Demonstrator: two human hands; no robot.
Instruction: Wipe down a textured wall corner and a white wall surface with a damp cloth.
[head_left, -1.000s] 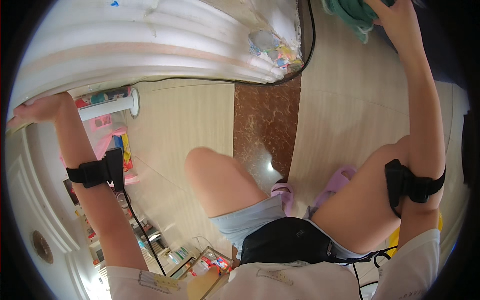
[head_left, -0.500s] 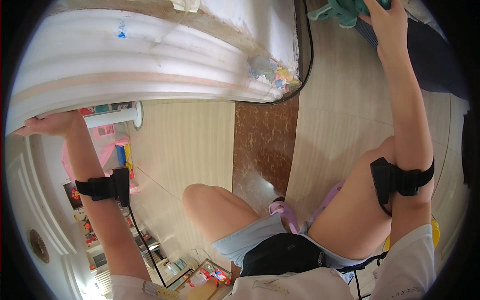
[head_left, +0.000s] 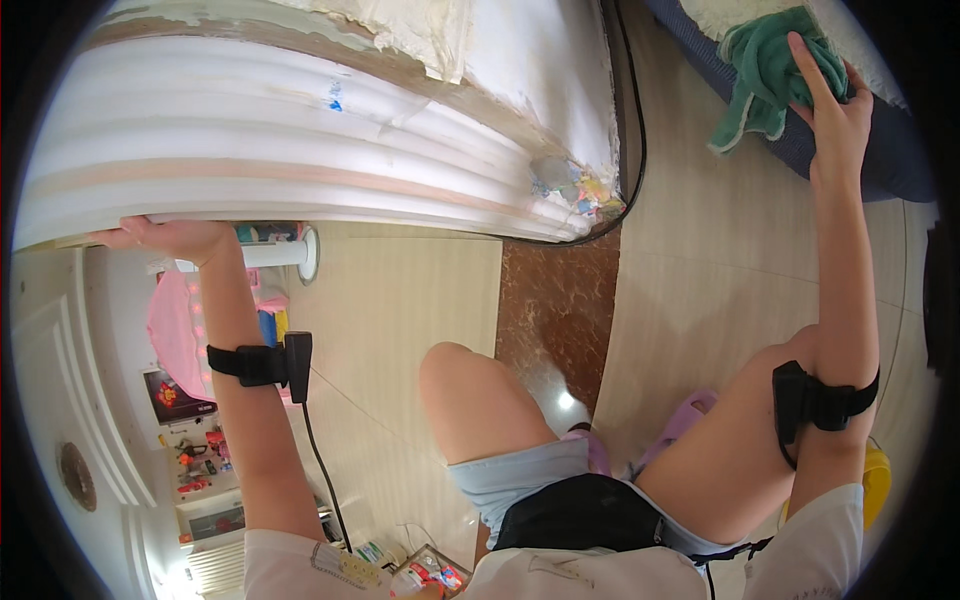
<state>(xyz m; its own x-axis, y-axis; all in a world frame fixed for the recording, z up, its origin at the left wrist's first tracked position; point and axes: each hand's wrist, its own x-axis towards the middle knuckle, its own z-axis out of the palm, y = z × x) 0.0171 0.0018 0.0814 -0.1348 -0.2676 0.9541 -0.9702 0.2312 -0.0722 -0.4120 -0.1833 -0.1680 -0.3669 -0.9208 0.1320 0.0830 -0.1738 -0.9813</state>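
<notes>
Under right hand (head_left: 838,112), half-hidden green cloth (head_left: 765,75)

A small screen (head_left: 168,395) with a dark frame and a reddish picture is seen at the left edge, below a pink shape. Beneath it, small colourful packages (head_left: 195,465) are ranged on white shelves, too small to be told apart. At the bottom edge, a few small packages (head_left: 420,572) with red, green and white wrappers are seen on the floor.
</notes>
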